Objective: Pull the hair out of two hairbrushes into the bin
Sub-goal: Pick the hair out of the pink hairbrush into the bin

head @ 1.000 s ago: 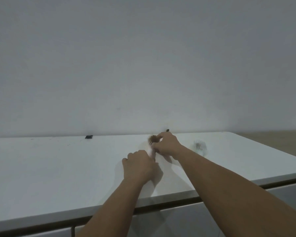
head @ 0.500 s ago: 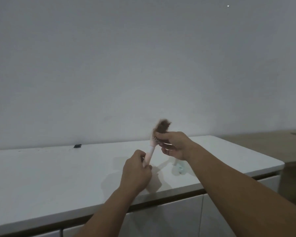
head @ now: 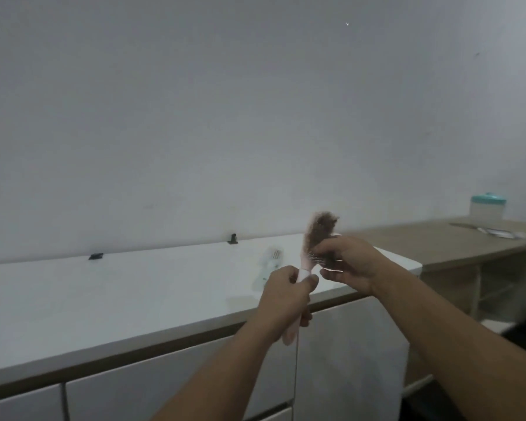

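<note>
View panned right since before; our left hand [head: 286, 294] grips pink hairbrush [head: 305, 262], right hand [head: 345, 262] pinching hair [head: 321, 227]; second brush [head: 271, 262] on table [head: 104, 299].

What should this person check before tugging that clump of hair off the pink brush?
1. Left hand has a firm grip on the pink brush handle: ok.
2. Right hand fingers on the bristles and hair clump: ok.
3. Bin within reach: cannot tell, none in view.
4. Second brush lying on the white counter, waiting: ok.
5. Hair fully loosened: not ok, it clings to the brush head.
</note>
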### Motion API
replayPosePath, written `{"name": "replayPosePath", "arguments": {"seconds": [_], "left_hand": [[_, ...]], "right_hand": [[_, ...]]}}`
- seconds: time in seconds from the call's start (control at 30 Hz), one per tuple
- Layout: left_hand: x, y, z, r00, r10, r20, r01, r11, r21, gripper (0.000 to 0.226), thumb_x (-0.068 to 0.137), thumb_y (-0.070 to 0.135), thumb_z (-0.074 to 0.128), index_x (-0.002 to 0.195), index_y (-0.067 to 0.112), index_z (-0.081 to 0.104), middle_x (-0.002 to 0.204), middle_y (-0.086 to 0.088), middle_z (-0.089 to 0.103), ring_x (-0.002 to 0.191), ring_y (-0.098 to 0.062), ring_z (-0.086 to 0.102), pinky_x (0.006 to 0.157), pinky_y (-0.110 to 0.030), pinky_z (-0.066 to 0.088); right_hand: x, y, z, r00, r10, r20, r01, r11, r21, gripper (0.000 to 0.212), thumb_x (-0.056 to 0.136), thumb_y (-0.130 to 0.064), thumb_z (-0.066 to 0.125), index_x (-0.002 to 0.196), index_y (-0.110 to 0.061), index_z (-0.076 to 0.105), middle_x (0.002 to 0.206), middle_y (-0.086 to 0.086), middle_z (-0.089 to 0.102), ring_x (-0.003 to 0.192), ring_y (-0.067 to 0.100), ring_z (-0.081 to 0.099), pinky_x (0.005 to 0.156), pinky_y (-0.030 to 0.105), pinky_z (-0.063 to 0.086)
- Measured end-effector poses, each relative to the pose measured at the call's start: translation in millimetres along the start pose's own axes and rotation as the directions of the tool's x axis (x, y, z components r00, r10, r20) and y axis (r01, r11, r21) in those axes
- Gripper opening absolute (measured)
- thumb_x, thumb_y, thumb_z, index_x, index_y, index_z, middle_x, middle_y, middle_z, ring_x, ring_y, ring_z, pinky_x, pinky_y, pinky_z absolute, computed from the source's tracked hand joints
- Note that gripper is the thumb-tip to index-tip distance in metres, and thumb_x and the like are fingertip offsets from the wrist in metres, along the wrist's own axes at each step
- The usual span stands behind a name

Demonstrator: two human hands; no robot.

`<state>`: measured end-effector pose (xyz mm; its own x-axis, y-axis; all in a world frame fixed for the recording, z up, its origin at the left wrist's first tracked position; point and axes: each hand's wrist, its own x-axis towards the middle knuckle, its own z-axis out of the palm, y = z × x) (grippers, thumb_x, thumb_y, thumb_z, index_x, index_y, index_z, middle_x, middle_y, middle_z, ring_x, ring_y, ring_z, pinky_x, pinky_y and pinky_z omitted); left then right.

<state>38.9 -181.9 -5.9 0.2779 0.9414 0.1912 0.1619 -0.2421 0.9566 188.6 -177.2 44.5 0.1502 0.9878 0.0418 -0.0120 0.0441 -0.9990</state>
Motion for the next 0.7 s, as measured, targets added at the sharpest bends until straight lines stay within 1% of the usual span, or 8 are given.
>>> {"name": "replayPosePath", "arguments": {"seconds": [0.1,0.2,0.27,0.33,0.43,0.53,0.63,0.7], "left_hand": [[-11,-2,29,0.998,-0.006,0.058,0.004,0.999,0.036,0.025,0.095,0.028,0.056,0.103,0.004,0.06,0.079,-0.011,0.064,0.047,-0.017,0.059,0.047,-0.026,0.053],[-20,-11,53,0.991,-0.022,0.128,0.022,1.0,0.006,0.021,0.097,0.024,0.052,0.108,0.007,0.058,0.081,-0.012,0.067,0.049,-0.017,0.059,0.049,-0.027,0.052],[-26,-17,66,0.984,-0.041,0.171,0.048,0.998,-0.039,0.019,0.098,0.02,0.05,0.115,0.012,0.054,0.076,-0.011,0.065,0.049,-0.017,0.059,0.048,-0.026,0.051],[-30,-25,78,0.977,-0.061,0.204,0.075,0.995,-0.065,0.019,0.098,0.017,0.049,0.116,0.02,0.05,0.073,-0.01,0.063,0.049,-0.017,0.06,0.045,-0.025,0.051],[-35,-41,97,0.967,-0.095,0.236,0.112,0.992,-0.058,0.016,0.096,0.012,0.05,0.111,0.017,0.053,0.076,-0.01,0.062,0.049,-0.018,0.06,0.046,-0.027,0.051],[-42,-62,116,0.953,-0.146,0.265,0.158,0.987,-0.022,0.012,0.091,0.004,0.053,0.101,0.01,0.056,0.083,-0.013,0.06,0.052,-0.021,0.061,0.051,-0.031,0.052],[-55,-88,135,0.935,-0.197,0.296,0.208,0.978,-0.006,0.016,0.087,-0.001,0.054,0.093,0.013,0.056,0.082,-0.012,0.058,0.053,-0.022,0.061,0.05,-0.031,0.05],[-67,-108,147,0.926,-0.229,0.3,0.245,0.969,-0.018,0.013,0.085,0.002,0.059,0.092,0.013,0.058,0.079,-0.01,0.058,0.052,-0.02,0.06,0.047,-0.028,0.048]], "right_hand": [[-16,12,-28,0.996,0.017,-0.088,-0.018,1.0,-0.012,0.01,0.078,-0.001,0.066,0.086,-0.005,0.071,0.078,0.012,0.066,0.067,0.019,0.058,0.059,0.031,0.051],[-33,27,-51,0.99,0.036,-0.14,-0.039,0.999,-0.022,0.016,0.077,-0.002,0.071,0.093,0.0,0.074,0.078,0.013,0.07,0.066,0.019,0.061,0.059,0.031,0.052],[-45,38,-65,0.99,0.062,-0.124,-0.065,0.998,-0.024,0.021,0.078,-0.004,0.075,0.099,0.001,0.074,0.085,0.013,0.075,0.073,0.018,0.066,0.059,0.027,0.053],[-56,48,-77,0.991,0.09,-0.096,-0.09,0.996,-0.002,0.025,0.08,-0.004,0.076,0.104,0.001,0.073,0.095,0.013,0.077,0.081,0.019,0.069,0.063,0.027,0.056],[-68,69,-95,0.986,0.1,-0.131,-0.098,0.995,0.026,0.025,0.083,-0.001,0.072,0.108,0.0,0.07,0.096,0.014,0.074,0.082,0.021,0.068,0.065,0.028,0.059],[-78,98,-110,0.973,0.107,-0.202,-0.101,0.994,0.044,0.029,0.084,0.002,0.069,0.112,-0.001,0.065,0.098,0.017,0.072,0.082,0.024,0.071,0.059,0.028,0.061],[-92,135,-122,0.96,0.133,-0.246,-0.12,0.99,0.067,0.029,0.082,0.006,0.071,0.11,0.003,0.064,0.098,0.021,0.071,0.082,0.028,0.072,0.058,0.03,0.062],[-103,164,-128,0.95,0.161,-0.267,-0.142,0.986,0.087,0.026,0.08,0.009,0.071,0.105,0.006,0.063,0.092,0.023,0.07,0.079,0.031,0.071,0.061,0.033,0.063]]}}
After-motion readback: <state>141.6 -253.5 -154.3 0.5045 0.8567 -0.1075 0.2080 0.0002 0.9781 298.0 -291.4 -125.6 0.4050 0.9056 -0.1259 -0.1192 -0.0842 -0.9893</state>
